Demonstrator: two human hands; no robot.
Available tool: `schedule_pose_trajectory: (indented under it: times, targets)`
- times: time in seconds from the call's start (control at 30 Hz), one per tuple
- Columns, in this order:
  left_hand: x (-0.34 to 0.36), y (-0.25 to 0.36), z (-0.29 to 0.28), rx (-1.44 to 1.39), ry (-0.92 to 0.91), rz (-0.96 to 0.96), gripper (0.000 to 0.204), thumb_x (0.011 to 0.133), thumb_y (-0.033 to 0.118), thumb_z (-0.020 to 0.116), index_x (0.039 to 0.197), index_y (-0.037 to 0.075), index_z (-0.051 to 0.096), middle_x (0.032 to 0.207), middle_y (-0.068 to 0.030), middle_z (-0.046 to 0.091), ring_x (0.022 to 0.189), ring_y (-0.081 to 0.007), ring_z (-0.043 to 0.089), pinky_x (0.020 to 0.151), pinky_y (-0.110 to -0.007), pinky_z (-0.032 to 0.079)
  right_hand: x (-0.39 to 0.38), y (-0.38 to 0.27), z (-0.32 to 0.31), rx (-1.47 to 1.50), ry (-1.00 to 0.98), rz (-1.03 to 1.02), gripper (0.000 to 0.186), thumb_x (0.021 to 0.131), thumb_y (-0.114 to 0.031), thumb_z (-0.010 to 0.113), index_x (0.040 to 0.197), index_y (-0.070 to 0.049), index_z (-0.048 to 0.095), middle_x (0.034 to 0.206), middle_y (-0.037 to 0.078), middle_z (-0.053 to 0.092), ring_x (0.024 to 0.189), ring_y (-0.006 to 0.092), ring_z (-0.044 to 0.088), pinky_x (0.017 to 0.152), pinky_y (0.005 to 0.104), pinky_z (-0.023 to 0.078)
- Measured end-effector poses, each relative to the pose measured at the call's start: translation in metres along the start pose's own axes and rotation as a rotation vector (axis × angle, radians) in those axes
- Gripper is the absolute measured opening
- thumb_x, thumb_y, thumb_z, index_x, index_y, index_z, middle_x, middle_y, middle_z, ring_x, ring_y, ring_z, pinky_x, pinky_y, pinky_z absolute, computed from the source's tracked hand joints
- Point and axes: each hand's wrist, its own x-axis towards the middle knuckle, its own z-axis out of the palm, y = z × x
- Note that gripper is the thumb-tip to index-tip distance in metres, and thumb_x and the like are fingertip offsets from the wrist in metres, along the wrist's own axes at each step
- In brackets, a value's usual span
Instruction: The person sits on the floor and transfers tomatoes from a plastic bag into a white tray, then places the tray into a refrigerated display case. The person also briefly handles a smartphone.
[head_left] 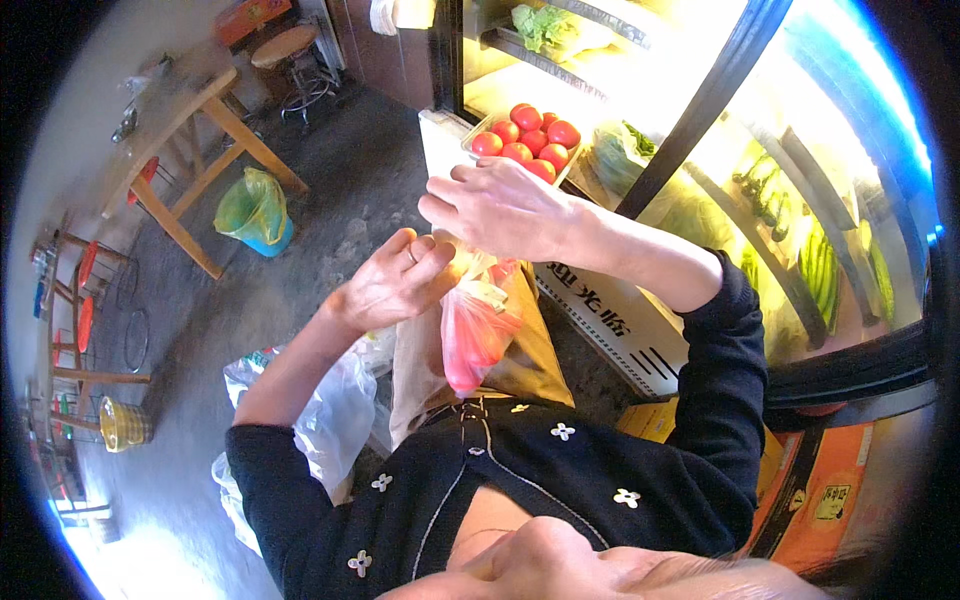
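Note:
A thin pink plastic bag (475,335) hangs in front of my body, gathered at the top between my two hands. My left hand (395,275), with a ring on one finger, has its fingers closed on the bag's upper part. My right hand (495,205) is a little higher and to the right, fingers curled over the gathered top, their tips partly hidden. Just beyond my right hand, a tray of red tomatoes (530,137) sits at the edge of the lit glass-front fridge (685,120). A brown cloth (540,365) lies behind the hanging bag over my lower body.
Leafy greens (545,30) and long green vegetables (818,280) fill the fridge. At left are a wooden table (190,230), a lined blue bucket (260,230), stools (285,45) and a yellow bucket (125,425). White plastic bags (300,420) lie below left; cartons (815,480) stand at right.

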Motion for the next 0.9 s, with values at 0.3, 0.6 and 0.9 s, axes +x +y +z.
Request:
schedule_pose_trajectory:
  times: [0.3,0.6,0.9]
  targets:
    - [0.019,-0.013,-0.009,-0.159,-0.029,0.522,0.026,0.068,0.012,0.061,0.092,0.002,0.066,0.098,-0.0046,0.065,0.121,-0.0223,0.056,0.108,-0.041,0.044,-0.035,0.016,0.079,1.081,-0.581,0.209,0.029,0.092,-0.021,0.062,0.114,-0.002,0.056,0.081,0.019,0.066,0.08,0.0278,0.066,0.07,0.0412,0.051]
    - [-0.021,0.019,0.007,-0.635,-0.035,-0.043,0.02,0.077,0.008,0.067,0.096,0.008,0.063,0.104,-0.0078,0.065,0.113,-0.0236,0.059,0.099,-0.045,0.042,-0.066,-0.058,0.091,1.712,-0.244,0.71,0.043,0.102,-0.042,0.055,0.128,-0.007,0.055,0.091,-0.001,0.058,0.075,0.005,0.055,0.063,0.0222,0.047]
    - [-0.035,0.077,0.03,-0.801,0.408,-0.547,0.019,0.074,-0.005,0.067,0.089,0.006,0.061,0.094,-0.0076,0.066,0.094,-0.0303,0.061,0.085,-0.042,0.043,-0.084,-0.104,0.093,1.253,0.266,0.941,0.027,0.09,-0.013,0.069,0.112,0.002,0.063,0.104,0.011,0.07,0.093,0.0213,0.069,0.081,0.0319,0.053]
